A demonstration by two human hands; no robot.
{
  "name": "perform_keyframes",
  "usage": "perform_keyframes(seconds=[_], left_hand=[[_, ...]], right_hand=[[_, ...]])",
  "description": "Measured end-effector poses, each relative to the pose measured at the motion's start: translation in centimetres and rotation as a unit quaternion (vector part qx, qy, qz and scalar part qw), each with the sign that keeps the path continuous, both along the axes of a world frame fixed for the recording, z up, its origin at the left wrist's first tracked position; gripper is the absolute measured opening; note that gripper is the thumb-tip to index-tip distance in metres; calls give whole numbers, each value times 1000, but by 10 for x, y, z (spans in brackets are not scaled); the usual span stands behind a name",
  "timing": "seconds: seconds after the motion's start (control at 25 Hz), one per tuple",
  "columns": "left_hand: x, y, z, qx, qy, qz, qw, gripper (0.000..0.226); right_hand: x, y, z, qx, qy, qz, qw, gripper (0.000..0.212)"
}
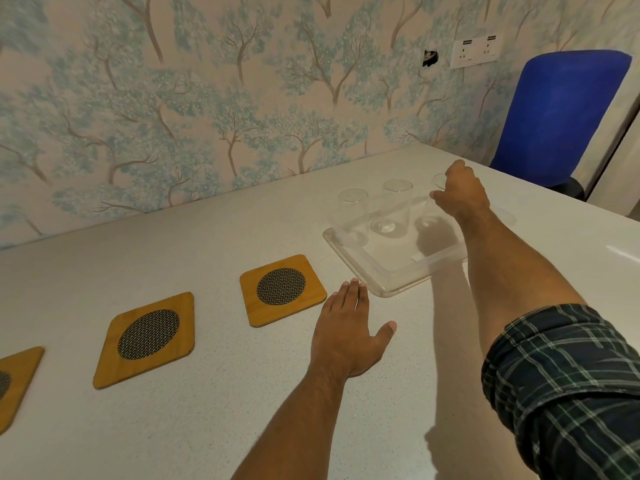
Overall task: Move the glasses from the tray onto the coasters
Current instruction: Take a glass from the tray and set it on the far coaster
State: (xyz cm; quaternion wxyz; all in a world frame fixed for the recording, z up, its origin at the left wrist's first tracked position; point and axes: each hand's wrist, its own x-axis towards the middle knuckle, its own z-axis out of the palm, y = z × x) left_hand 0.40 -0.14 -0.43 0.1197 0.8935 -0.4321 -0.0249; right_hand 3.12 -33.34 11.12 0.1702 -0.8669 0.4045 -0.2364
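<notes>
Rightmost glass gripped in the tray

The right hand's point(462, 192) fingers are curled around the rightmost glass point(439, 181); two more glasses point(398, 202) are held in the clear tray point(381, 275), right of centre. The left hand point(349, 330) is spread flat, empty, beside three coasters point(282, 289), lower left.

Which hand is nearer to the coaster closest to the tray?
Left. The left hand lies flat just right of that coaster; the right hand is far off, at the glasses.
</notes>
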Motion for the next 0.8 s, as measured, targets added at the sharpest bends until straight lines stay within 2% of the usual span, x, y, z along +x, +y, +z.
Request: perform_keyframes(seconds=[0.2,0.36,0.44,0.6,0.72,0.8], left_hand=[[1,0,0,-7,0,-2,1000,107],[1,-1,0,-5,-1,-1,1000,102],[0,-1,0,-1,2,-2,1000,106],[1,-1,-2,-2,-8,-2,1000,95],[1,-1,-1,2,-3,0,1000,105],[0,-1,0,-3,-3,-1,1000,113]], right_hand=[[13,5,-6,-2,-13,28,1000,45],[17,6,-4,-16,-1,30,999,41],[16,8,-6,-19,13,30,999,42],[7,16,-15,-29,34,20,999,53],[5,24,-23,-53,31,-21,998,61],[7,29,-25,-19,3,-39,999,63]])
